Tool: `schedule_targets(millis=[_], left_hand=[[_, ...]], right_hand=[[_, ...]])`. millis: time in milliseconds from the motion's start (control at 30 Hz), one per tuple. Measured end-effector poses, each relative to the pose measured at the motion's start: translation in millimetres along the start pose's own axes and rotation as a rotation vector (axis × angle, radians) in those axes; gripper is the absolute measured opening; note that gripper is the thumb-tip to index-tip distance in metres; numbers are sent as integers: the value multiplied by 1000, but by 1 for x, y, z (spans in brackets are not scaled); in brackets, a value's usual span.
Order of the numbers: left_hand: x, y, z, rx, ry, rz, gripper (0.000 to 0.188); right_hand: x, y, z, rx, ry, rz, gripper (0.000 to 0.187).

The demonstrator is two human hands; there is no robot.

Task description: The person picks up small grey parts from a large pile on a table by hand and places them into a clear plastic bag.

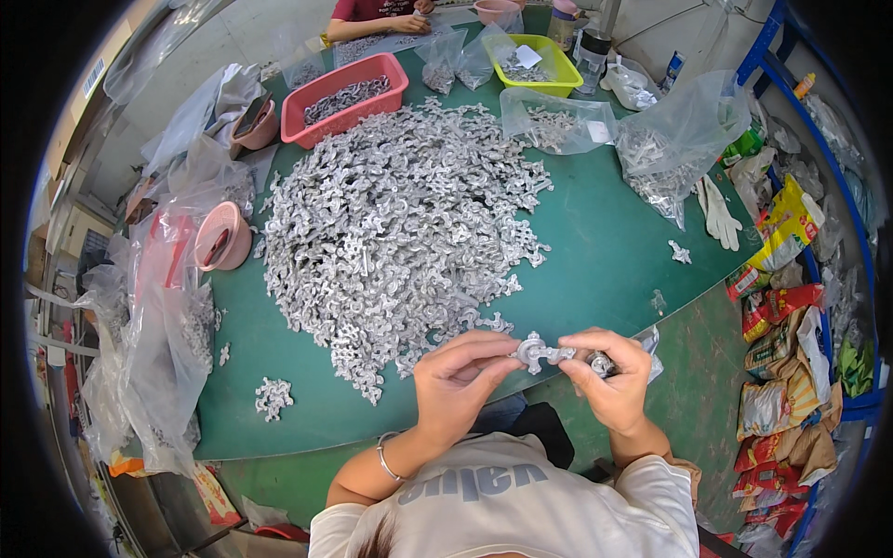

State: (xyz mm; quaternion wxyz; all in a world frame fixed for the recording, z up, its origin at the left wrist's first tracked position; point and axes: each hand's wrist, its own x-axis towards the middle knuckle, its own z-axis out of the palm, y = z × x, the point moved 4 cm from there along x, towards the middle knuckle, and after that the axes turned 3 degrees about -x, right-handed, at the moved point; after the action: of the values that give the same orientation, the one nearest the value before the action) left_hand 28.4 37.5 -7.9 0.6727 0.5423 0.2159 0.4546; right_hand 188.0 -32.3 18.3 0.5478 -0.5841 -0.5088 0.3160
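Between my two hands, above the front edge of the green table (595, 242), is a small silver-grey metal casting (537, 352) with a rounded end and a short arm. My left hand (458, 379) pinches its left end between thumb and fingers. The other end is pinched by my right hand (609, 374), which also has another metal piece (602, 364) tucked in its palm, partly hidden by the fingers. A large heap of similar castings (400, 232) spreads over the table just beyond my left hand.
A red bin (296, 116) and a yellow-green basket (565, 65) of parts stand behind the heap. Bags of parts (656, 153) and a white glove (717, 216) lie at right. Pink tubs (223, 228) and plastic bags (153, 325) line the left. Across the table, a person's hand (406, 25) works.
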Motion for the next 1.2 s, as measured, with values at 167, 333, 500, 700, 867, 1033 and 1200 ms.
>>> schedule_targets(millis=[167, 333, 500, 700, 867, 1033, 1200], left_hand=[[6, -13, -1, 73, 39, -45, 31], [0, -34, -21, 265, 82, -131, 32], [-4, -51, -32, 212, 76, -169, 29], [-5, -58, -30, 185, 87, -178, 25], [-1, -56, -20, 190, 21, -178, 24], [-4, -54, -29, 198, 27, -207, 22], [-3, -56, -28, 175, 22, -230, 25]], right_hand=[[15, 30, -4, -214, 113, 54, 17], [44, 152, -102, -91, 575, 275, 19], [55, 196, -201, -772, 713, 294, 25], [72, 142, -102, -964, 432, 73, 23], [106, 162, -14, -895, 103, -32, 20], [105, 153, -12, -875, 102, -49, 11], [81, 126, -25, -430, 167, 152, 9]])
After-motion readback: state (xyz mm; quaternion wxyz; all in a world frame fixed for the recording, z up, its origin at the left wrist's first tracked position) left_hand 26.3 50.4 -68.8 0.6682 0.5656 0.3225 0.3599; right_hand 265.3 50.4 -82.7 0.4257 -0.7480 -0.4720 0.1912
